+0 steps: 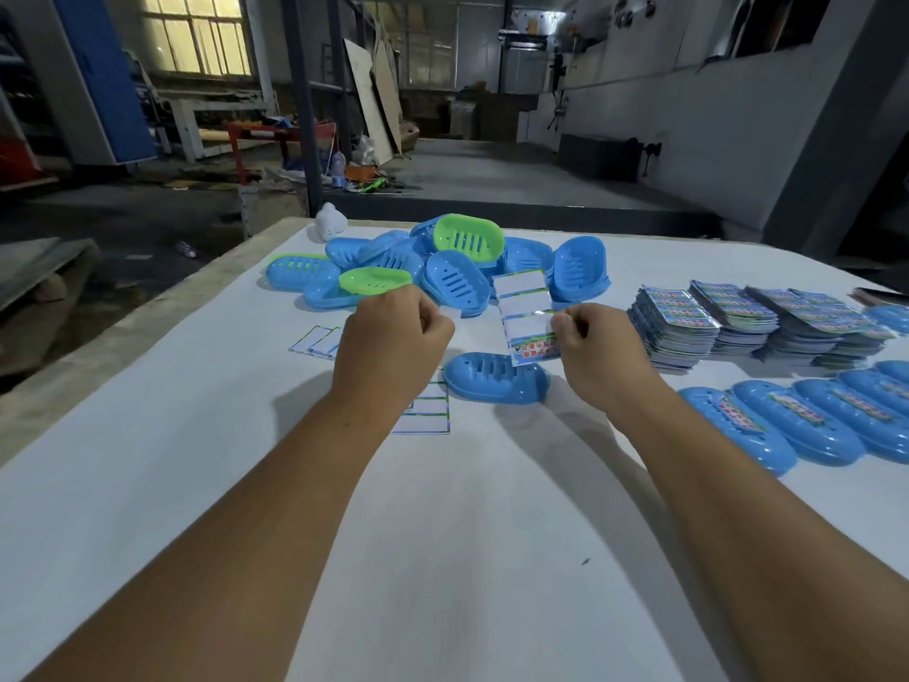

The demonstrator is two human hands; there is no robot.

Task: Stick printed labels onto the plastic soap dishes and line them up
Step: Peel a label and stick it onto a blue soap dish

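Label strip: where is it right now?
In the head view the label strip is pinched in the right hand, right of centre, above the lone blue soap dish and in front of the dish pile.

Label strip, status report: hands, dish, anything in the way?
Right hand pinches label strip; left hand curled, contents unclear. Blue dish below strip, unlabelled. Nothing blocking.

Right hand (597, 347) pinches a label strip (524, 312) above a blue dish (497, 384).
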